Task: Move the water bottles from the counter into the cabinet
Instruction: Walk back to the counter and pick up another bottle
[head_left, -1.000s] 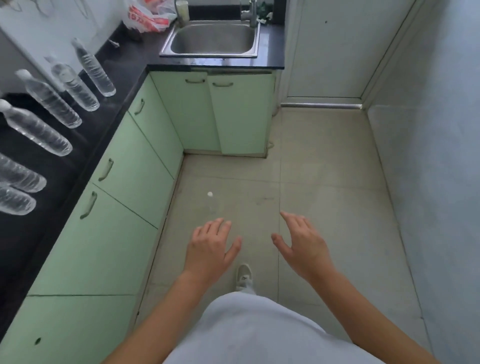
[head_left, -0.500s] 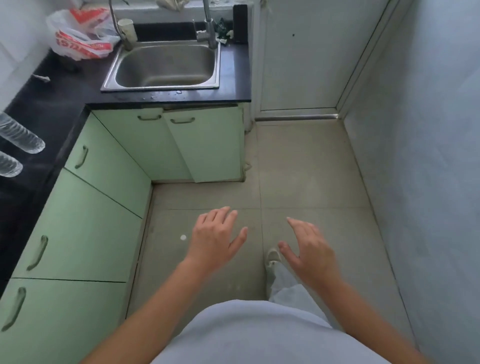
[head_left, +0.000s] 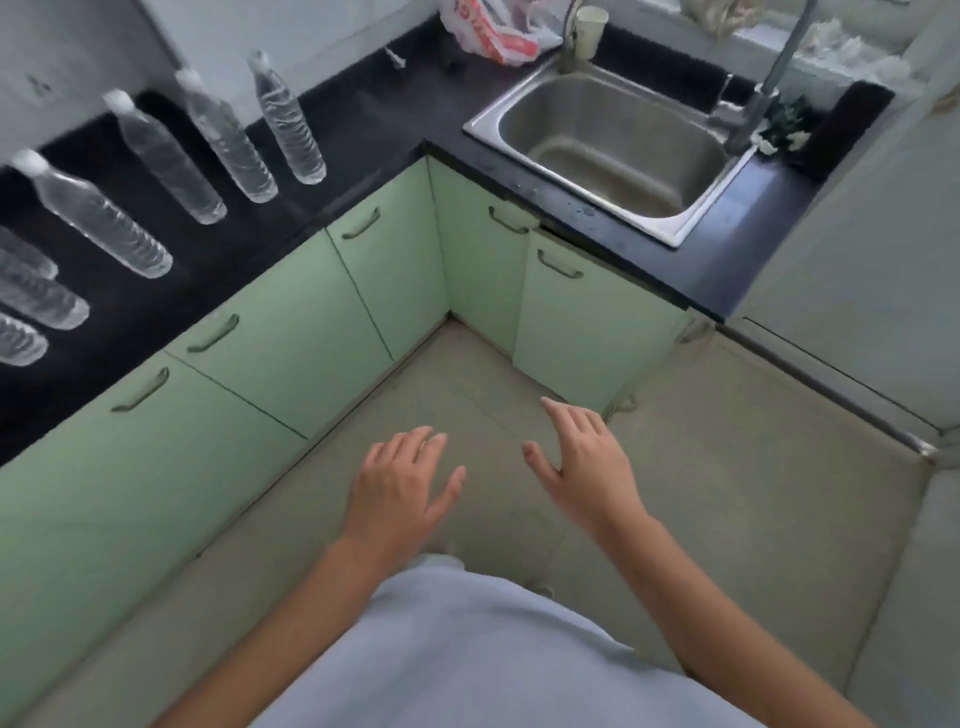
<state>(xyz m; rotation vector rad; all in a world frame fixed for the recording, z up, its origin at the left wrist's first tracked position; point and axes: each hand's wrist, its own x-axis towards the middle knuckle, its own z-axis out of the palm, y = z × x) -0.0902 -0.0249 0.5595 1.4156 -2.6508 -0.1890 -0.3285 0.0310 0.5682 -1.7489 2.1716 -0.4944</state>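
On the black counter (head_left: 358, 119), left run: water bottles (head_left: 166, 156), clear, white-capped, standing upright in a loose row. Four show whole; parts of three more cut by the left frame edge. All well apart from both hands.

Below the counter: green cabinet doors (head_left: 291, 332), all shut, each with a bar handle (head_left: 214, 332) near its top edge. None of the bottles is stored yet, judging by the shut doors and the full row.

Left hand (head_left: 400, 483): empty, fingers spread and relaxed, held over the floor (head_left: 727, 493). Right hand (head_left: 587, 462): likewise empty and loose, beside the left, not touching it.

Corner fittings: steel sink (head_left: 613, 145) with tap, a cup and a red-and-white plastic bag (head_left: 488, 31) behind it.

Step in hand, as judged: approach and open a cabinet. Advice: pull one door fully open by its handle first, so both hands are then free; take each bottle around its middle, since thin plastic dents under a hard squeeze, and stand it toward the back of the cabinet to leave room for the rest.
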